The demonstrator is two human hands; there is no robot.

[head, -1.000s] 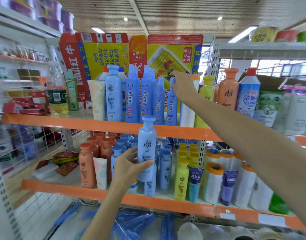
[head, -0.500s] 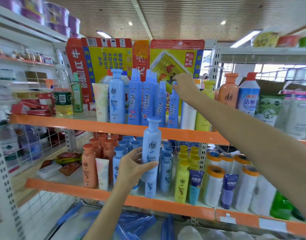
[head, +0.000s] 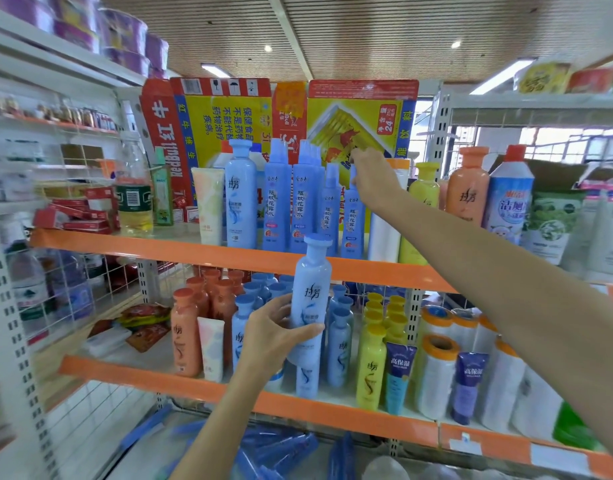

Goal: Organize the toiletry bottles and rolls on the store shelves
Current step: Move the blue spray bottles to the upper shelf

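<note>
Both busy, left hand (head: 275, 332) gripping pale bottle (head: 310, 299), right hand (head: 374, 174) pinching spray bottle (head: 353, 216)

The held bottle (head: 310, 299) is pale blue with a darker blue cap and dark lettering. The upper shelf (head: 194, 249) and lower shelf (head: 142, 377) both have bright orange front edges. On the upper shelf stand mid-blue spray bottles (head: 307, 206) with orange-red round marks near the base, a yellow bottle (head: 423, 202), an orange bottle (head: 467, 188), and a white-and-blue bottle with a red cap (head: 509, 195). Behind them the flattened carton (head: 284, 119) is yellow with red borders and blue strips. Below are orange bottles (head: 185, 332), yellow bottles (head: 371, 367), white rolls with orange ends (head: 436, 375), and a purple tube (head: 469, 386)
</note>
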